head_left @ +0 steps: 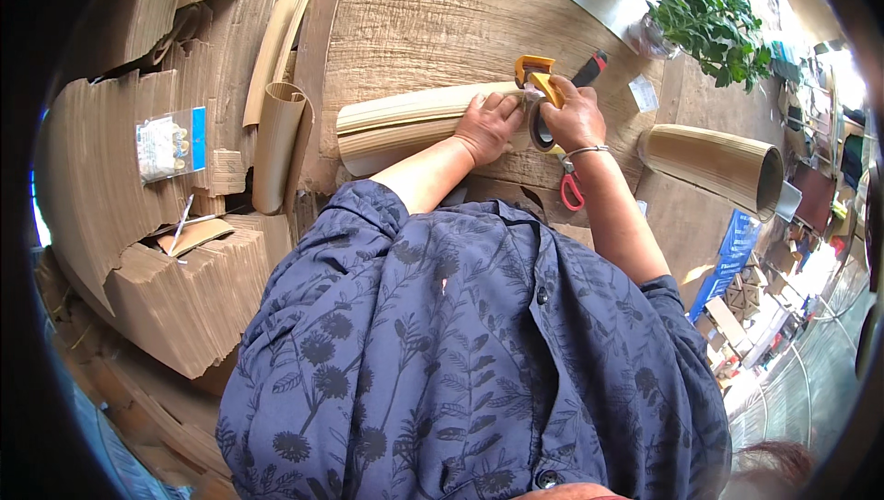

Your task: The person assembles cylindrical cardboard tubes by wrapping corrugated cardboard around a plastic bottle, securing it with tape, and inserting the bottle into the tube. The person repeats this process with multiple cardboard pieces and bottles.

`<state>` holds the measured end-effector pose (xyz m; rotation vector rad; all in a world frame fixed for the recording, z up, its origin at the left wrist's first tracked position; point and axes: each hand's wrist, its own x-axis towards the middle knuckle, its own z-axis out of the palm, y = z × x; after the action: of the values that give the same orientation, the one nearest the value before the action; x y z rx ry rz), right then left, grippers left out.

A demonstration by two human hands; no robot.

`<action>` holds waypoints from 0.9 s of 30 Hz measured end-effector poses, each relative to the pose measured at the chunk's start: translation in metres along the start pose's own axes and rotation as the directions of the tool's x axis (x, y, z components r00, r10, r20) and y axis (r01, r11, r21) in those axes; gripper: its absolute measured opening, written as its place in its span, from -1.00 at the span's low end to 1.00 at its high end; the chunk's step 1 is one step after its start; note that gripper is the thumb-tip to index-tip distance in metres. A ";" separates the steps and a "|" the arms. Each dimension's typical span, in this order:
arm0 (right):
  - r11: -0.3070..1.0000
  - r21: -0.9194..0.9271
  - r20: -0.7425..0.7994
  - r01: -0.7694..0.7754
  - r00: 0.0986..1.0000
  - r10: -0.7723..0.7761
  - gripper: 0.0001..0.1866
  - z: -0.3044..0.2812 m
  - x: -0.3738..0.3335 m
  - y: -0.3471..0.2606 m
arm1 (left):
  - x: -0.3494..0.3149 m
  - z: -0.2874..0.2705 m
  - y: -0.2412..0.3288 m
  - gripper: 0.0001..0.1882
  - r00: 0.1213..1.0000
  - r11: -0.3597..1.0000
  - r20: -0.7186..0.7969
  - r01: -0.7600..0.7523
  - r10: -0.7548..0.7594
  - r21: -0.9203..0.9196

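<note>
A roll of corrugated cardboard (405, 127) lies across the wooden table in front of me. My left hand (488, 127) grips its right part, the fingers bent over the top. In my right hand (575, 118) is a yellow tape dispenser (545, 86), held at the right end of the roll. The dispenser's tape roll (540, 124) shows below my fingers. Red-handled scissors (572, 192) lie beside my right wrist, their blades mostly hidden. A black and red utility knife (590, 68) rests just beyond my right hand.
Stacked cardboard (198, 293) and a curled cardboard piece (278, 145) stand at the left, with a clear plastic bag (171, 145) on the cardboard. To the right lies a cardboard tube (714, 167). A leafy plant (709, 30) stands at the far right, near a small white paper (644, 93).
</note>
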<state>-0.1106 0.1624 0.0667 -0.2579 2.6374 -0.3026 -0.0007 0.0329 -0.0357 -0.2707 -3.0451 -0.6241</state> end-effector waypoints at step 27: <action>0.945 -0.314 0.242 -0.091 0.955 0.173 -0.41 -0.001 0.046 -0.051 | 0.000 0.018 -0.015 -0.62 0.953 0.989 -0.275 -0.144 0.129 -0.035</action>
<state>-0.1442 0.1034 0.0606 -0.1999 2.4076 0.1718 -0.0032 0.0263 -0.0585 -0.3601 -2.7231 -0.6733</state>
